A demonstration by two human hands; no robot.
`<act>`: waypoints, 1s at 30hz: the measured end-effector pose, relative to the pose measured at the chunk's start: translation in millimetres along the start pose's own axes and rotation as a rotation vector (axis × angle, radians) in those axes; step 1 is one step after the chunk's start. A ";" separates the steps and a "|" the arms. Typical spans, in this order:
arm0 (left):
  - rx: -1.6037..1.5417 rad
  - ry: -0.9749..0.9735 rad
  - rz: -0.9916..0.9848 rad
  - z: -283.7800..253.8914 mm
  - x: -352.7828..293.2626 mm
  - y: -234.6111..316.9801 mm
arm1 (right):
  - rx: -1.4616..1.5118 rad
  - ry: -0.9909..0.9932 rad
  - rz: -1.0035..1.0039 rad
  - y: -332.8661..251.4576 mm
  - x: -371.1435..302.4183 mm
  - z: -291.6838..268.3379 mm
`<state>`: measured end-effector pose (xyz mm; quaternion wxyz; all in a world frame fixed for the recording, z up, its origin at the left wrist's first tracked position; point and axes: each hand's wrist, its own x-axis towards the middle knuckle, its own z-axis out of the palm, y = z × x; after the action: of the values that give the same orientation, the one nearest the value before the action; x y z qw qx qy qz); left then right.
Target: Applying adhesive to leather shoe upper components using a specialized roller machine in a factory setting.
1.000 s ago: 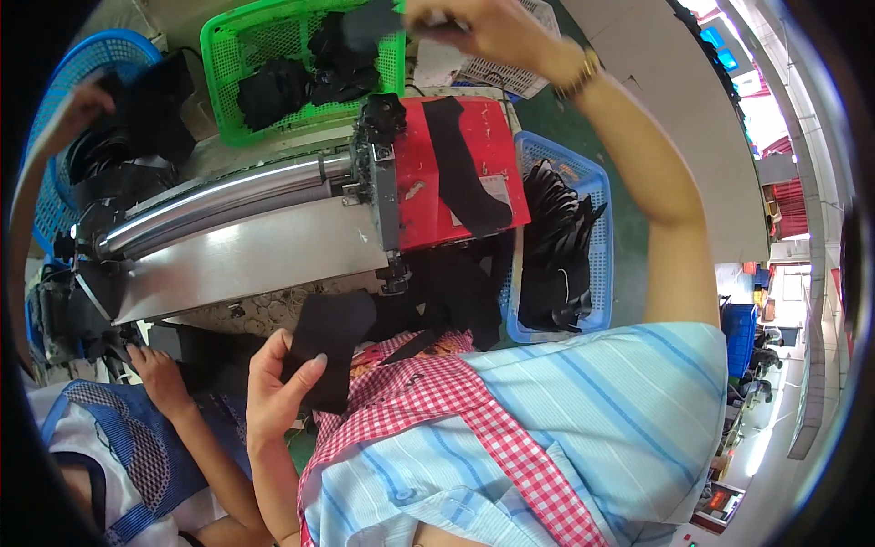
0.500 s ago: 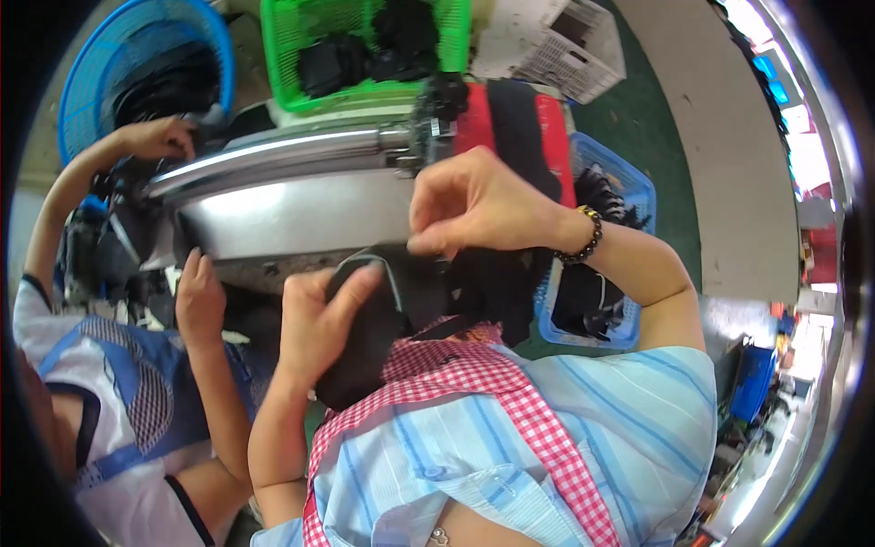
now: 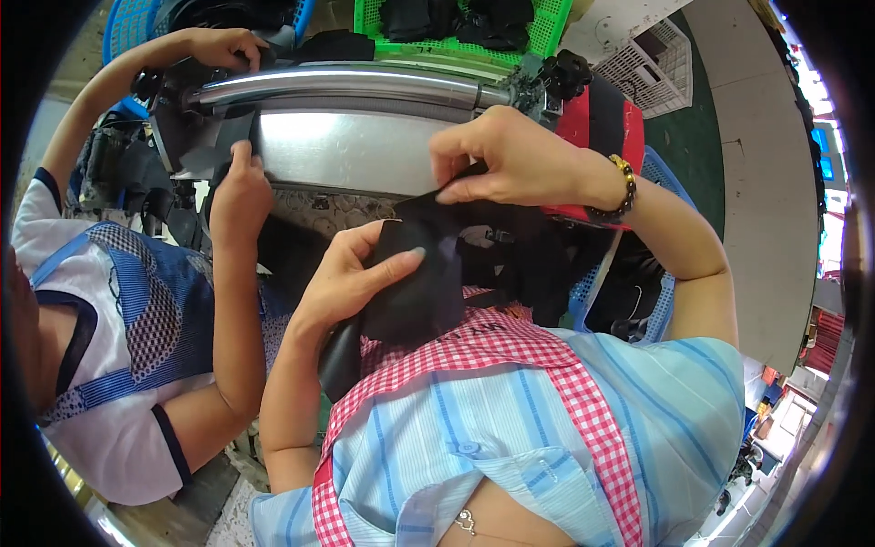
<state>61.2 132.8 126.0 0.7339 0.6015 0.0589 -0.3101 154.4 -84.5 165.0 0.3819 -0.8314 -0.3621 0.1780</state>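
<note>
In front of my apron, my left hand (image 3: 351,273) grips a limp, black leather-like piece (image 3: 415,296), thumb on top and fingers behind it. My right hand (image 3: 497,164), with a beaded bracelet at the wrist, pinches the far end of a black strip between thumb and fingertips. Whether this strip belongs to the same piece I cannot tell. A rolled black part (image 3: 342,360) hangs below my left wrist. Beyond my hands lies the shiny metal plate (image 3: 351,150) of a machine with a long steel roller (image 3: 346,82).
At my left a co-worker's hand (image 3: 241,196) presses a black strip on the plate; the other hand (image 3: 228,47) is by the roller's left end. Around the machine stand a green basket (image 3: 547,27) of black pieces, a blue basket (image 3: 670,283) and a white crate (image 3: 670,77).
The view has shifted, so the machine sits higher in it. My left hand has turned the black piece flatter, and my right hand has drawn a strip up. The co-worker's strip lies further onto the plate.
</note>
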 end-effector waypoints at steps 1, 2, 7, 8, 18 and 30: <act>0.049 -0.075 0.012 -11.4 2.1 -7.0 | -0.085 -0.028 -0.066 0.7 2.7 -1.5; 0.052 -0.081 0.014 -17.8 4.2 -12.6 | -0.172 -0.051 -0.129 2.7 5.0 -5.4; -0.050 0.116 -0.092 -27.0 9.4 -34.8 | -0.239 -0.010 -0.005 17.2 52.9 -94.3; -0.070 0.169 -0.087 -26.8 13.2 -35.0 | -0.109 -0.166 0.161 19.9 64.7 -108.9; -0.002 0.169 0.079 -33.6 10.8 -19.8 | -0.114 -0.416 0.370 127.4 135.3 -75.5; 0.335 0.023 0.507 -10.7 -3.8 27.8 | 0.019 -0.499 -0.120 -23.9 77.1 -78.0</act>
<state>75.8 146.5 148.4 0.6776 0.7133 -0.1368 -0.1154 240.0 -56.4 232.0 0.2985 -0.7351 -0.4922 0.3581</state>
